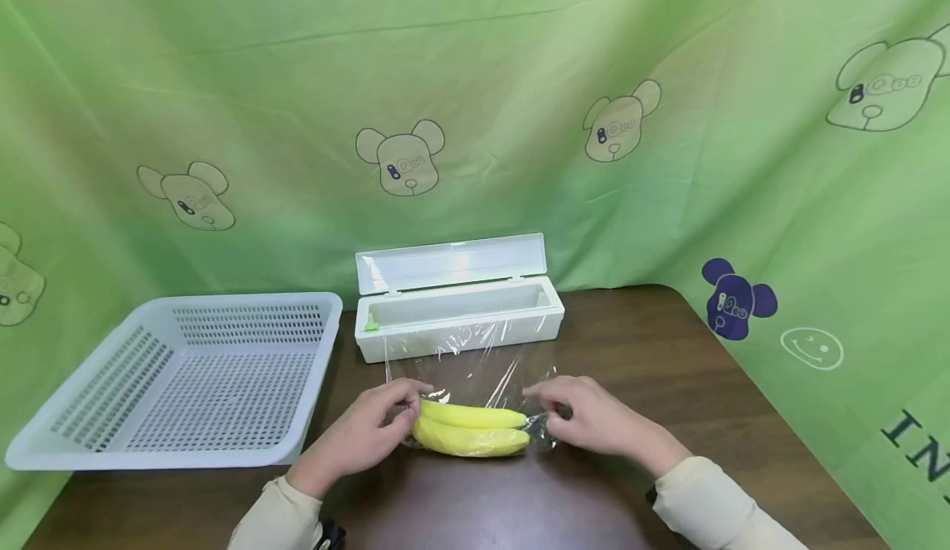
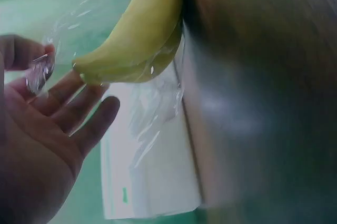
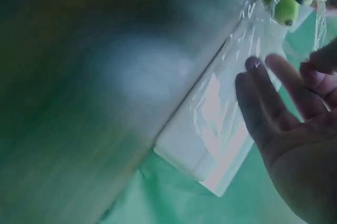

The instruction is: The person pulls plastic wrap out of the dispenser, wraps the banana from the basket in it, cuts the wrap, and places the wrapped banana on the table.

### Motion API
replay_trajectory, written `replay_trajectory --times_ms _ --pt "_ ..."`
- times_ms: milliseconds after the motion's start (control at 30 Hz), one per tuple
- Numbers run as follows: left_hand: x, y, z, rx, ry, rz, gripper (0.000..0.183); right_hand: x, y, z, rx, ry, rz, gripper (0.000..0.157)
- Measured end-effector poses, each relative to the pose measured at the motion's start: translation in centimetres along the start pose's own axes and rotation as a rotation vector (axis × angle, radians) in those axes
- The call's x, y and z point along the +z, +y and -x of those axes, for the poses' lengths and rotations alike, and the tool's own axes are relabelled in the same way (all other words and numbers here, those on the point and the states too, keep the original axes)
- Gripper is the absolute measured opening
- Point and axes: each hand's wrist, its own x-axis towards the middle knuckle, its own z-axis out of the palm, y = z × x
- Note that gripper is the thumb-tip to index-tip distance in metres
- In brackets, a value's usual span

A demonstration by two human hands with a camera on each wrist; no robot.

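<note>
Two yellow bananas [image 1: 475, 441] lie side by side on the brown table, with clear cling film [image 1: 505, 373] over and around them. The film stretches back to a white cling film box [image 1: 463, 340], whose lid stands up. At the bananas' left end, my left hand [image 1: 374, 426] pinches a bunched bit of film [image 2: 41, 74] between thumb and forefinger, its other fingers loosely spread. Beyond the right end, my right hand [image 1: 594, 414] pinches the film's edge, thumb against forefinger; its other fingers [image 3: 258, 89] extend beside the film. The bananas' undersides are hidden.
A white plastic basket [image 1: 315, 385] with slotted walls stands on the left of the table. Behind everything hangs a green cloth [image 1: 505, 171] printed with bear heads. A small green piece [image 1: 372, 326] sits at the box's left end.
</note>
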Motion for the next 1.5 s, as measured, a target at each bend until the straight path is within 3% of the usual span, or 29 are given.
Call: replay_trajectory --times_ms 133,300,433,533,633,800,900,1033,1200,1300,1500 --pt "0.6 -0.8 0.5 -0.089 0.068 0.162 0.017 0.2 0.0 -0.5 0.083 -0.027 -0.167 0.029" --pt "1.2 -1.6 1.1 -0.199 0.152 0.340 0.012 0.3 0.4 -0.5 0.159 -0.033 -0.145 0.029" --pt "1.9 -2.0 1.4 -0.282 0.188 0.402 0.012 0.5 0.8 -0.5 0.225 -0.047 -0.133 0.027" --pt "2.2 -2.1 1.4 -0.295 0.193 0.429 0.012 0.8 1.0 -0.6 0.241 -0.059 -0.154 0.022" --pt "2.0 -2.2 1.4 -0.269 0.215 0.399 0.011 1.1 1.1 -1.1 0.228 -0.059 -0.155 0.027" --pt "0.6 -2.2 1.4 -0.246 0.275 0.214 0.013 1.8 0.7 -2.0 0.164 -0.066 -0.096 0.026" --pt "-0.1 -2.2 1.1 -0.254 0.257 0.150 0.011 1.7 0.3 -1.9 0.183 -0.088 -0.099 0.021" --pt "-0.7 -2.1 0.3 -0.244 0.234 0.131 0.007 0.9 -0.1 -1.7 0.187 -0.129 -0.110 0.011" --pt "-1.1 -2.2 -0.5 -0.209 0.249 0.127 0.007 -0.1 -0.3 -2.6 0.088 -0.144 -0.026 0.021" --pt "-1.0 -2.4 -0.8 -0.191 0.259 0.136 0.007 -0.4 -0.5 -3.4 0.051 -0.134 -0.031 0.023" --pt "-0.7 -2.5 -1.6 -0.203 0.274 0.183 0.008 -0.5 0.0 -4.9 0.105 -0.147 -0.133 0.016"
